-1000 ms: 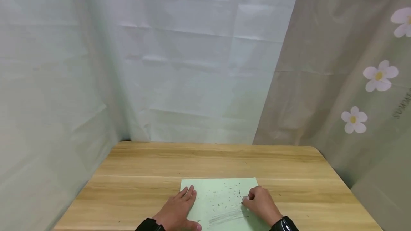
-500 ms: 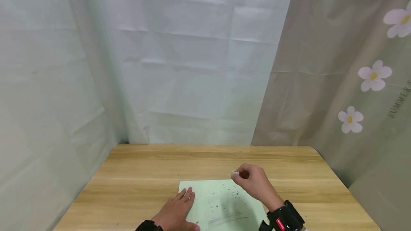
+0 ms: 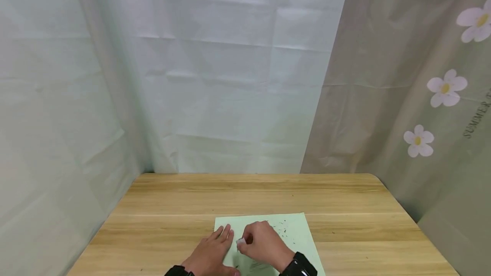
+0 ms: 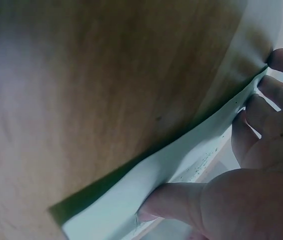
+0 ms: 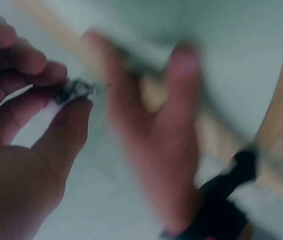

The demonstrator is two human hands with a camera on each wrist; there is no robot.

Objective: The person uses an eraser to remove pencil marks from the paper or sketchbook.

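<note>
A green paper point(image 3: 285, 233) lies near the front edge of a wooden table point(image 3: 249, 195). The left hand point(image 3: 210, 254) rests flat on the paper's left edge, fingers spread. The right hand point(image 3: 264, 245), just beside it, pinches a small whitish piece, probably an eraser point(image 3: 241, 240), over the paper.

The table point(image 3: 253, 193) is wood — pale, with a long streaky grain and a smooth, faintly sheened finish. On it, at the near edge, lies a sheet of paper point(image 3: 295, 229), pale green and matt, flecked with small dark crumbs and smudged grey. The eraser point(image 3: 240, 240) pinched in the right hand point(image 3: 262, 246) looks like white matt rubber, dirtied dark in the right wrist view. The backdrop point(image 3: 230, 76) is thin creased sheeting — plastic or cloth, it cannot be told.
</note>
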